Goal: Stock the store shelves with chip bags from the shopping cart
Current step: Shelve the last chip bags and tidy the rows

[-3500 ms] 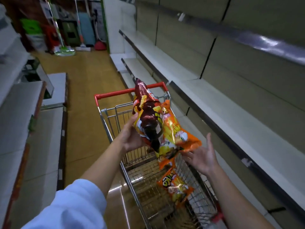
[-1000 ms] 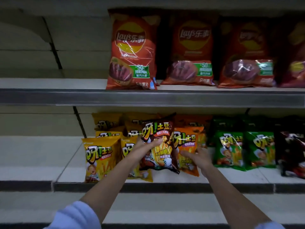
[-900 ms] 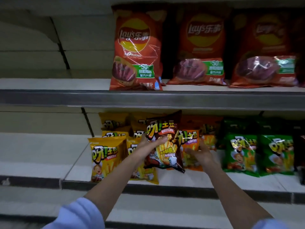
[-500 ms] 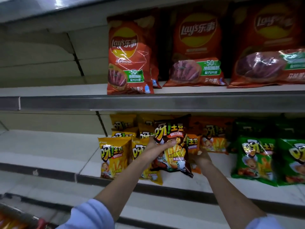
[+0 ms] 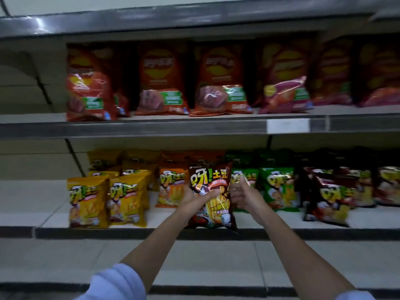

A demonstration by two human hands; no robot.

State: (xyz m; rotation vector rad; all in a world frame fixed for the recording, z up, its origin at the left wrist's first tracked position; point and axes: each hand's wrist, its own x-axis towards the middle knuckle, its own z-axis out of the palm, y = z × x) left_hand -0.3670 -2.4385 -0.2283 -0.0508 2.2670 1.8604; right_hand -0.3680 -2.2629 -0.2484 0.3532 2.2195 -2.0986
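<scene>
The left hand (image 5: 190, 198) grips a dark brown crinkly chip bag (image 5: 211, 195) upright before the lower shelf (image 5: 54, 217). At its 3 o'clock, the right hand (image 5: 243, 197) curls fingers on the bag's edge; yellow bags (image 5: 108, 200) stand at 9 o'clock

White label holder (image 5: 287, 126) is seen clipped to a grey front rail (image 5: 151, 127), right of centre; its face is blurred, no print can be read. Beige back panel (image 5: 23, 92) is seen at left, split by horizontal seams. Two dark slanted brackets are set against it: upper bracket (image 5: 45, 92), lower bracket (image 5: 74, 158), well apart
</scene>
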